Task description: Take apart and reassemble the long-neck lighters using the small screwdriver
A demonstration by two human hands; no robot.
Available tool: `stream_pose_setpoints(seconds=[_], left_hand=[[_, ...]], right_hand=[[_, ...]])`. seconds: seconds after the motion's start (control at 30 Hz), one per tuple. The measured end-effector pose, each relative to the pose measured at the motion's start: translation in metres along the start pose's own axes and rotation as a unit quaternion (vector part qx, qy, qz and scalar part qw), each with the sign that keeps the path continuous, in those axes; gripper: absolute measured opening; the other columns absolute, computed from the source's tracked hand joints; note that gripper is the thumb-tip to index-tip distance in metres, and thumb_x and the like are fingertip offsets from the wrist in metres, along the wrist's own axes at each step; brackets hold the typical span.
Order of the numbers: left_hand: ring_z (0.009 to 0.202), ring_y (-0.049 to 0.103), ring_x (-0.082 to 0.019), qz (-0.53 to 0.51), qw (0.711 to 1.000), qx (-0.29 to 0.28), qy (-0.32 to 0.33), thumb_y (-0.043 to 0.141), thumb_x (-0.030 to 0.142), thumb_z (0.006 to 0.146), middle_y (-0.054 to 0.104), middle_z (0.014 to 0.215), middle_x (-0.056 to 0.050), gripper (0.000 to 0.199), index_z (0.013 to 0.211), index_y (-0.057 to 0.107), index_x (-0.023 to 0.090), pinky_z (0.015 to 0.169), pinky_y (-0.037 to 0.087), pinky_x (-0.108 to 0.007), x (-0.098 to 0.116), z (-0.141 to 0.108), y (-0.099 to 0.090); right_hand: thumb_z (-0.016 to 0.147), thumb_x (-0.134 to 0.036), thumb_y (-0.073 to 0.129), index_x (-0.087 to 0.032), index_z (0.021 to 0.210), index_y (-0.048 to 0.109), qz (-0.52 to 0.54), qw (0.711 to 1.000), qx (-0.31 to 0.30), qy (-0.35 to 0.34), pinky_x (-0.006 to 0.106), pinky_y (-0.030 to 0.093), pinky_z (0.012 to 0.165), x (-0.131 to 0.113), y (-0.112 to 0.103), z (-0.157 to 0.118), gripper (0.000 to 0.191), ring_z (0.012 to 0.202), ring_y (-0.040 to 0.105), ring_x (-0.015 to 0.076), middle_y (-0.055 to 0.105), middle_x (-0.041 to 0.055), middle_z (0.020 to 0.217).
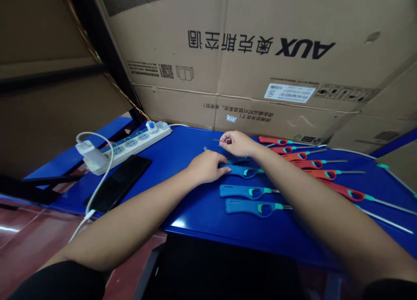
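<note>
My left hand is closed on the handle end of a blue lighter, which lies on the blue table. Just beyond it, my right hand pinches a small screwdriver with a dark red handle, its thin shaft pointing left. Small pale pieces lie left of the screwdriver's tip. Nearer to me are two more blue lighters, one above the other. Several red and orange lighters lie to the right, partly hidden by my right forearm.
A white power strip with a plugged-in charger and cable stands at the left, beside a black phone. A large cardboard sheet rises along the table's back edge. Dark metal framing stands at the left.
</note>
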State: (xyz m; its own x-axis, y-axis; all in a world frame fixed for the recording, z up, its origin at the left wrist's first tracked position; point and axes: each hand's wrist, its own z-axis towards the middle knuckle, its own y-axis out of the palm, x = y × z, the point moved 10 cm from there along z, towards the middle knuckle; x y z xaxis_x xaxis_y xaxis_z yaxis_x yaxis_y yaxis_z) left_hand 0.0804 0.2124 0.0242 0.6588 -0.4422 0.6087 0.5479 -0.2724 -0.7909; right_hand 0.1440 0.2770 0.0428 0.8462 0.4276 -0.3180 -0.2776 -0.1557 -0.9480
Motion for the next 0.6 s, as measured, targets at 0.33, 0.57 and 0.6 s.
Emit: stream_pose_setpoints(seconds=[0.33, 0.57, 0.6], left_hand=[[0.1, 0.065, -0.036, 0.099, 0.995, -0.009, -0.009, 0.059, 0.048, 0.088, 0.067, 0.111, -0.016, 0.042, 0.115, 0.068, 0.016, 0.08, 0.052, -0.043, 0.003, -0.009, 0.005], [0.142, 0.04, -0.034, 0.077, 0.99, -0.006, 0.116, 0.052, 0.043, 0.096, 0.046, 0.153, -0.015, 0.058, 0.148, 0.047, 0.019, 0.116, 0.034, -0.049, 0.018, -0.005, 0.016], [0.145, 0.037, -0.034, 0.064, 0.99, -0.015, 0.121, 0.053, 0.044, 0.095, 0.042, 0.156, -0.014, 0.059, 0.149, 0.045, 0.02, 0.118, 0.03, -0.051, 0.016, -0.003, 0.02]], right_hand=[[0.096, -0.038, 0.061, -0.017, 0.121, 0.062, 0.063, 0.993, -0.099, -0.014, 0.041, 0.057, 0.085, -0.016, 0.053, 0.055, 0.033, 0.1, 0.065, 0.02, 0.064, 0.0084, 0.12], [0.084, -0.021, 0.065, -0.015, 0.101, 0.068, 0.1, 0.995, 0.004, 0.015, 0.024, 0.049, 0.075, 0.011, -0.001, 0.038, 0.018, 0.079, 0.063, 0.0125, 0.072, 0.0022, 0.09], [0.082, -0.021, 0.066, -0.015, 0.104, 0.066, 0.1, 0.994, 0.031, 0.027, 0.024, 0.048, 0.073, 0.021, -0.017, 0.028, 0.023, 0.08, 0.062, 0.0129, 0.072, 0.0024, 0.092]])
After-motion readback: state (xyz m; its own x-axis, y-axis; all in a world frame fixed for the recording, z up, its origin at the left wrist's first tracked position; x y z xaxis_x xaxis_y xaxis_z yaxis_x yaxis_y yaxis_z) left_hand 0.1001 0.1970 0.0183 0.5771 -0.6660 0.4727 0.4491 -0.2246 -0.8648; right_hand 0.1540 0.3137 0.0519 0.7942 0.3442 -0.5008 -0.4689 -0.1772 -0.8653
